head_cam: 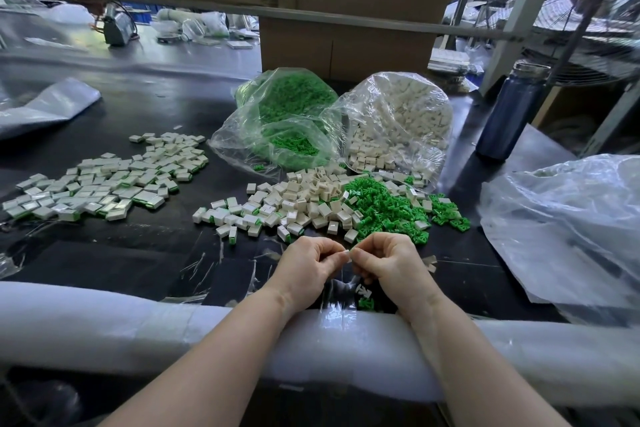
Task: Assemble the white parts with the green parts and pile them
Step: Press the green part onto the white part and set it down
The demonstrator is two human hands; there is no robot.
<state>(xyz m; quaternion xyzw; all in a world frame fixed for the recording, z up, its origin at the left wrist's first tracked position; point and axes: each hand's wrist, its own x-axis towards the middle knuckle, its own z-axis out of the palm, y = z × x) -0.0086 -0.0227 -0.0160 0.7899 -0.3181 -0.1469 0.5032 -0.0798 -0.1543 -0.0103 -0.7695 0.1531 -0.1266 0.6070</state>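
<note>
My left hand point(308, 265) and my right hand point(388, 262) meet at the near table edge, fingertips pinching one small white part point(345, 253) between them. Just beyond lie a heap of loose white parts point(304, 199) and a heap of green parts point(384, 210). Assembled white-and-green pieces are spread in a wide pile point(104, 180) at the left. A few green parts point(365, 302) lie under my right wrist. Whether a green part is in the pinch is hidden.
Two clear bags stand behind the heaps, one of green parts point(284, 114) and one of white parts point(398, 118). A blue bottle point(512, 114) stands at the right, with crumpled plastic sheeting point(568, 225) near it. White foam padding point(138, 319) lines the table's near edge. Cardboard boxes point(346, 45) stand behind.
</note>
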